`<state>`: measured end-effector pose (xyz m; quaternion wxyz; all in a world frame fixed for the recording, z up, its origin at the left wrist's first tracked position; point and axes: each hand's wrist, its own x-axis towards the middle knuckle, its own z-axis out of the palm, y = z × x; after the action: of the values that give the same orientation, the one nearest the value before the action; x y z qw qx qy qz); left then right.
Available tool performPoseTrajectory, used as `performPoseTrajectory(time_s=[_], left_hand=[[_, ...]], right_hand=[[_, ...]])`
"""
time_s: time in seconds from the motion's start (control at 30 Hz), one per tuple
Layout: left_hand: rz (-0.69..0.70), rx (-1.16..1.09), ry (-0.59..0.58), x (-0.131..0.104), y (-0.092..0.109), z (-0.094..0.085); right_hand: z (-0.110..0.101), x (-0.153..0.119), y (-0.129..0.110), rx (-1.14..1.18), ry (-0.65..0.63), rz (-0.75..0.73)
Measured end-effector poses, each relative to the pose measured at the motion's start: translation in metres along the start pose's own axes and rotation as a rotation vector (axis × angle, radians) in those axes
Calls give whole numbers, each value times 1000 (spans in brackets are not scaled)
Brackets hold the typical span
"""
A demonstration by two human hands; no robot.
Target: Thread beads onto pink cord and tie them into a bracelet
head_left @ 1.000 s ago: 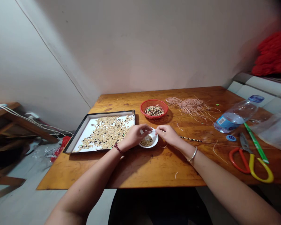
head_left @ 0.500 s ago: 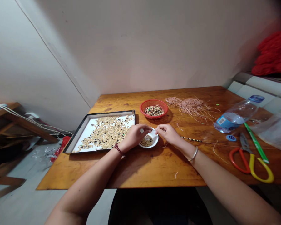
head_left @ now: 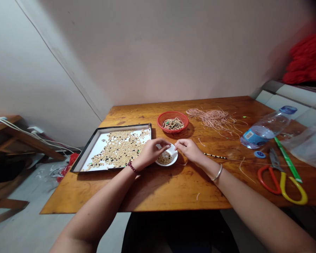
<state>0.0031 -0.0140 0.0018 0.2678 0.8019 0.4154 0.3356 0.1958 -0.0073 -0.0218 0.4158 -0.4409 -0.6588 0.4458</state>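
My left hand [head_left: 153, 151] is held over the left rim of a small white bowl [head_left: 174, 159], thumb and fingertips pinched together. Whatever is between those fingertips is too small to make out. Tan and dark beads [head_left: 164, 159] lie in the bowl. Just to the right, my right hand [head_left: 189, 149] pinches a thin cord [head_left: 183, 164], which curves out below the hand. The two sets of fingertips are close but apart. A strung row of black and tan beads [head_left: 215, 155] lies on the table past my right wrist, its cord running off to the right.
On the left, a black-edged tray [head_left: 77, 164] holds many loose beads. Behind the bowl stands a red basket [head_left: 159, 121] of strung beads, beside a heap of pink cord [head_left: 210, 116]. Scissors [head_left: 276, 165], a green pen-like stick [head_left: 288, 160] and a plastic bottle [head_left: 265, 130] are at right.
Both hands stay almost in place above the bowl, with fingertips still pinched. The whole view has shifted very slightly; nothing else has visibly moved.
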Motion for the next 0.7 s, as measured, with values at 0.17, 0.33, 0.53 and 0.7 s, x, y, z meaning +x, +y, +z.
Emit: performPoseTrajectory(time_s=[0.17,0.33,0.53,0.7], left_hand=[[-11,20,18,0,1,0],[-14,41,21,-1,3,1],[4,60,42,-1,1,1],[6,65,49,-1,1,1]], right_hand=[[1,0,0,15,-1,-12],[1,0,-1,6,0,-19],[-1,0,-3,16,17,-12],[0,-3,-2,-87,31,-15]])
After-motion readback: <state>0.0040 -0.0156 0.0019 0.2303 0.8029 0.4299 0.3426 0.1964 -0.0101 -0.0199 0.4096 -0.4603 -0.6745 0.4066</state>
